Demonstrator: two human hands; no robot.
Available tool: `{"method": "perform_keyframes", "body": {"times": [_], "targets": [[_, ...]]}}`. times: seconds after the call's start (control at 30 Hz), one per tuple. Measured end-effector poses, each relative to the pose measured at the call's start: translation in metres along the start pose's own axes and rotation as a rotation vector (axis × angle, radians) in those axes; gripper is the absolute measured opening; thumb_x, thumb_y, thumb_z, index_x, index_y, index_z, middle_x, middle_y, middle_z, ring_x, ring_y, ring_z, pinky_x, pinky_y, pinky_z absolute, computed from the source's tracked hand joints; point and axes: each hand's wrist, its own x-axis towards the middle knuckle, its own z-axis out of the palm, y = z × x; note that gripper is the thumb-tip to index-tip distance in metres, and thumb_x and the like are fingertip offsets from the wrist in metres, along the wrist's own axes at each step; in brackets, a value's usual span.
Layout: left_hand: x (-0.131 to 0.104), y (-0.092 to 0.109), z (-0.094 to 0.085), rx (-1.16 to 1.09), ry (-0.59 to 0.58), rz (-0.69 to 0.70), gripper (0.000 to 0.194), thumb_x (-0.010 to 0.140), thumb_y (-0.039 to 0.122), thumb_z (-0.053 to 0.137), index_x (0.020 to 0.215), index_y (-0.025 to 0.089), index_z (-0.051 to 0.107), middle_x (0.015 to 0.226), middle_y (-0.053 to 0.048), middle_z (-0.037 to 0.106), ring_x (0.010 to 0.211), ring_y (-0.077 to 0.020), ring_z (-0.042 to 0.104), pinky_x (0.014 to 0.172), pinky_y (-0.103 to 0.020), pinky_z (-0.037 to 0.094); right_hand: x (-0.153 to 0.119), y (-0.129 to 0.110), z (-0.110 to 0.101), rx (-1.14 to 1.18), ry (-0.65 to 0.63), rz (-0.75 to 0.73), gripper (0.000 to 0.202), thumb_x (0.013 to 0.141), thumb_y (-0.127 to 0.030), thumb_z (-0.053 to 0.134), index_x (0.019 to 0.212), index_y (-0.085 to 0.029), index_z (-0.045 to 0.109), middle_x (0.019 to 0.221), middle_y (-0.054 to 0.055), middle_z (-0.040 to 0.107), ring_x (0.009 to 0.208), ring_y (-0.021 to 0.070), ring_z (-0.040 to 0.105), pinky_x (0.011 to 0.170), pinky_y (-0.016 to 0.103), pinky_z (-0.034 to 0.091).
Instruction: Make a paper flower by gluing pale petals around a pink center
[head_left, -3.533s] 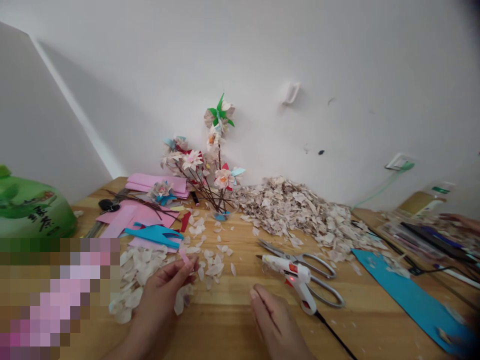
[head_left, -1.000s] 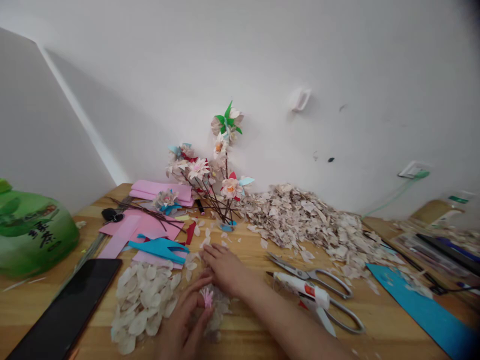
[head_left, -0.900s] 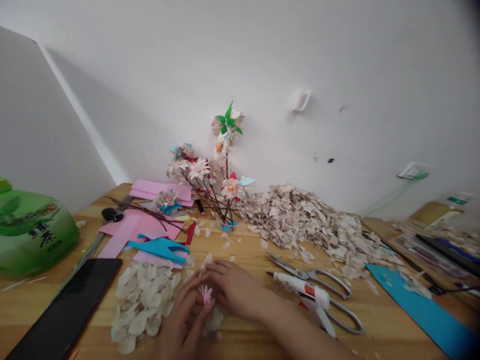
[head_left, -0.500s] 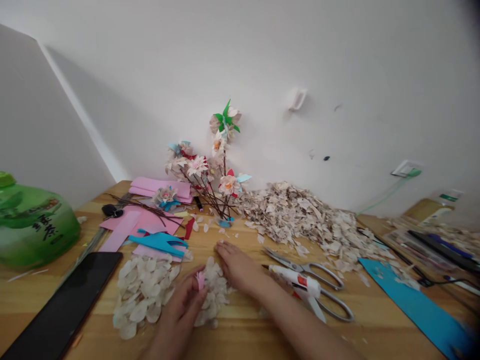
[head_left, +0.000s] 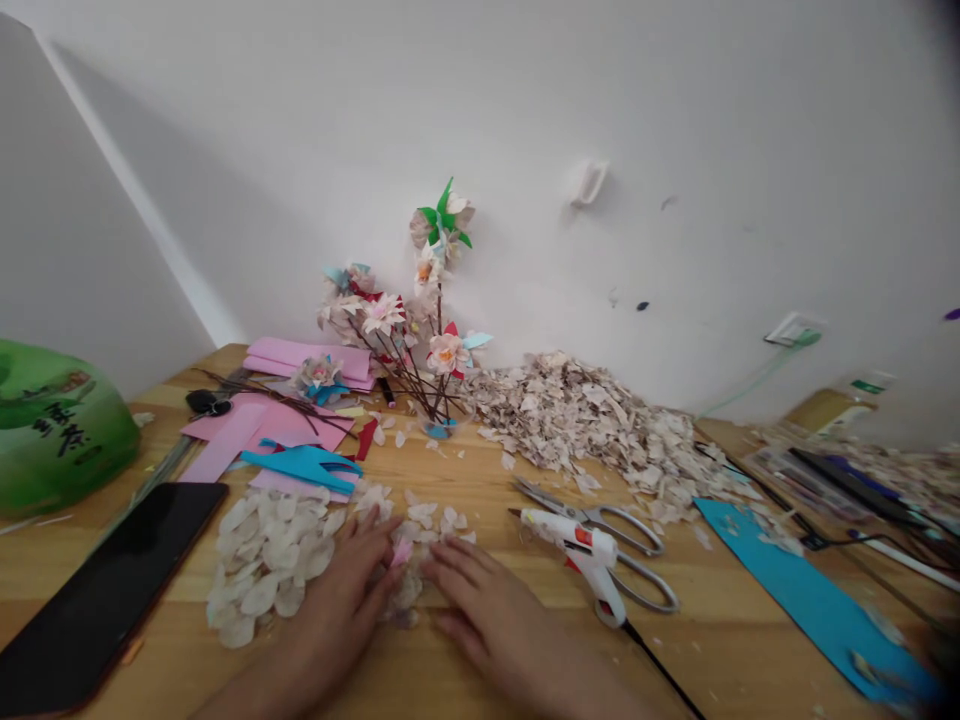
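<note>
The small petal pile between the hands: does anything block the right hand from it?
Nothing visible does: the right hand is close beside the small petal pile. The glue gun and scissors lie on the hand's other side.

Clock centred on loose petals: left hand at 9, pink piece between thumb and fingers; right hand at 4, fingers extended; glue gun at 3, against scissors; flowers at 12.

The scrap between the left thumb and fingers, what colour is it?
The scrap is pink; the head view shows it.
</note>
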Motion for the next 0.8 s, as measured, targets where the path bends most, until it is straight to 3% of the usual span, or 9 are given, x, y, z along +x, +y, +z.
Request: {"method": "perform_keyframes", "body": {"times": [0.07,0.17,0.27,0.4,0.53,0.67,0.8], "targets": [[0.002,0.003,-0.004,-0.076,0.039,-0.056,0.018,0.084,0.032,0.044,0.087,0.021,0.058,0.135,-0.013,0.050,0.134,-0.0284,0.026,0.106,-0.052,0.022,-0.005,-0.003,0.005,-0.031,-0.036,-0.054,0.036,0.089,-0.027,0.048,0.124,-0.019,0.051,0.136,0.005,0.047,0.127,0.0226,0.037,0.108,0.037,0.026],[0.002,0.012,-0.008,-0.200,0.070,-0.092,0.019,0.084,0.035,0.044,0.074,0.023,0.055,0.127,-0.011,0.058,0.128,-0.0274,0.038,0.104,-0.047,0.029,-0.012,-0.006,0.006,-0.072,-0.015,-0.054,0.029,0.090,-0.023,0.046,0.117,-0.022,0.057,0.131,0.002,0.052,0.121,0.0208,0.045,0.106,0.036,0.030],[-0.001,0.018,-0.005,-0.232,0.001,-0.096,0.016,0.081,0.036,0.050,0.074,0.026,0.059,0.103,-0.006,0.071,0.112,-0.0270,0.054,0.103,-0.046,0.031,-0.014,-0.004,0.005,-0.079,0.014,-0.079,0.027,0.089,-0.023,0.048,0.114,-0.023,0.059,0.129,0.001,0.055,0.119,0.0208,0.047,0.105,0.035,0.032],[-0.005,0.020,0.000,-0.245,-0.051,-0.117,0.013,0.076,0.037,0.057,0.073,0.029,0.066,0.081,0.000,0.074,0.100,-0.0266,0.061,0.105,-0.046,0.026,-0.015,0.004,0.007,-0.054,0.112,-0.063,0.024,0.088,-0.022,0.051,0.109,-0.025,0.062,0.120,0.001,0.061,0.115,0.0201,0.049,0.103,0.036,0.034],[-0.004,0.017,0.001,-0.285,0.078,-0.177,0.016,0.073,0.041,0.060,0.068,0.027,0.065,0.097,-0.004,0.073,0.115,-0.0310,0.051,0.105,-0.049,0.024,-0.017,0.008,0.005,-0.032,0.156,0.011,0.020,0.085,-0.017,0.053,0.100,-0.023,0.065,0.122,0.004,0.059,0.115,0.0210,0.049,0.101,0.038,0.036],[0.000,0.015,-0.002,-0.293,0.150,-0.169,0.017,0.073,0.041,0.059,0.065,0.026,0.060,0.107,-0.006,0.071,0.123,-0.0317,0.043,0.107,-0.051,0.015,-0.016,0.005,0.006,0.056,0.209,0.044,0.030,0.082,-0.011,0.054,0.109,-0.020,0.060,0.118,0.005,0.061,0.111,0.0201,0.051,0.098,0.035,0.039],[0.002,0.018,-0.005,-0.341,0.182,-0.149,0.019,0.075,0.039,0.056,0.064,0.025,0.056,0.104,-0.008,0.071,0.117,-0.0302,0.048,0.104,-0.047,0.024,-0.010,0.003,0.009,0.101,0.229,0.055,0.030,0.082,-0.007,0.050,0.110,-0.017,0.058,0.107,0.008,0.064,0.100,0.0197,0.056,0.089,0.032,0.045]]}}
